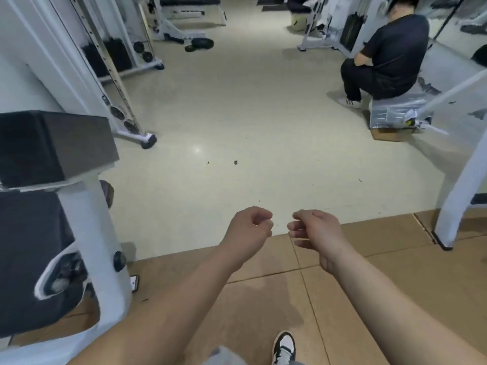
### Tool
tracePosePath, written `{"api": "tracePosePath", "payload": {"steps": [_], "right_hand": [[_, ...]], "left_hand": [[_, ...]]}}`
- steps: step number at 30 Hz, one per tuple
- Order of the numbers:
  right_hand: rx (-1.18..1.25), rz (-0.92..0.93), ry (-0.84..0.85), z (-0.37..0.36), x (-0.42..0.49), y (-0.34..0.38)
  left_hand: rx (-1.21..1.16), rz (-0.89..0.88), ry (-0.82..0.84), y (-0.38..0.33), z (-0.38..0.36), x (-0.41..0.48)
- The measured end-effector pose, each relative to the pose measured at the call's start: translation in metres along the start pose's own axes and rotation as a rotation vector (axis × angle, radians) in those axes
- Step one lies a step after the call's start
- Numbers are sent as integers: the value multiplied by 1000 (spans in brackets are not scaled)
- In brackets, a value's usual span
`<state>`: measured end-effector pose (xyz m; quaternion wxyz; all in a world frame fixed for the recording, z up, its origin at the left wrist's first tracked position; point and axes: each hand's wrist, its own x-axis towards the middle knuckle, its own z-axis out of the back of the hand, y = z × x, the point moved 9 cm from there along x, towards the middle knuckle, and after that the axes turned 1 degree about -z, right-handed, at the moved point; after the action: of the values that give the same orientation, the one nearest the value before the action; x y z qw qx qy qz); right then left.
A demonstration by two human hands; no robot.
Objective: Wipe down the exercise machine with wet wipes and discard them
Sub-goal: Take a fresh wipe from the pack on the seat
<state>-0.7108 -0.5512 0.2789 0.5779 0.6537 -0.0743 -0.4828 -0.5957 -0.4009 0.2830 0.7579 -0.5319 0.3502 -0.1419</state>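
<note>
Both hands hang out in front over the floor's edge. The left hand (250, 230) has its fingers curled in tight, with nothing seen in them, and the right hand (313, 233) has fingers loosely bent and empty. The exercise machine (89, 227) stands off to the left, well apart from both.

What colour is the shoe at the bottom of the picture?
The shoe is black and white, in the head view.

Open floor (237, 114) ahead, exercise machine (87, 233) left.
</note>
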Motion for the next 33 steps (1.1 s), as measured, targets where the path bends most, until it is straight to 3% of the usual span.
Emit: {"api": "tracePosePath", "payload": {"steps": [5, 12, 21, 29, 33], "right_hand": [[-78, -35, 131, -37, 77, 55], [-196, -23, 308, -147, 196, 128], [-313, -21, 433, -305, 340, 243], [-428, 10, 563, -476, 431, 307], [-551, 6, 738, -596, 456, 302]], "left_hand": [[-99, 87, -168, -7, 21, 60], [-334, 64, -540, -28, 127, 179], [-403, 218, -577, -44, 231, 375], [-482, 359, -723, -9, 373, 452], [-536, 454, -882, 43, 449, 458]]}}
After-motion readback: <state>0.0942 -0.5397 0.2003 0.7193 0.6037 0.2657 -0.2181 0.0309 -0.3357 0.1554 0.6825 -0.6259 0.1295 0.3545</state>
